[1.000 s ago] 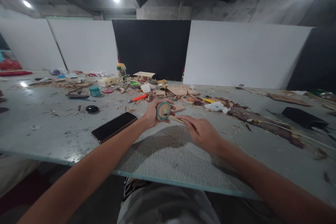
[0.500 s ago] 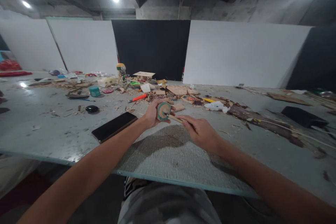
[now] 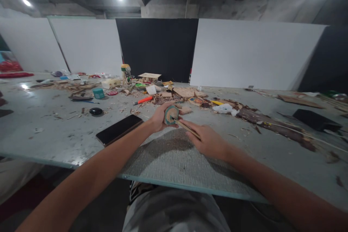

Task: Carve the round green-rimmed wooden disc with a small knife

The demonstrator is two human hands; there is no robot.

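Note:
My left hand is closed around a round wooden disc, its face tilted toward me. The disc has a blue-green painted ring near its rim and a bare wood middle. In my right hand is a thin paintbrush with a pale wooden handle. The brush's dark tip touches the disc's face, right of its centre. Both hands are above the grey table, and my left fingers are partly hidden behind the disc.
A black phone lies left of my hands, with a black mouse-like object and a teal jar beyond it. Farther back are an orange cutter and wood scraps. Strips of bark and a black box lie on the right.
The disc and left hand have shifted slightly right. The right hand has tilted the brush, showing more of its handle, and the tip stays on the disc.

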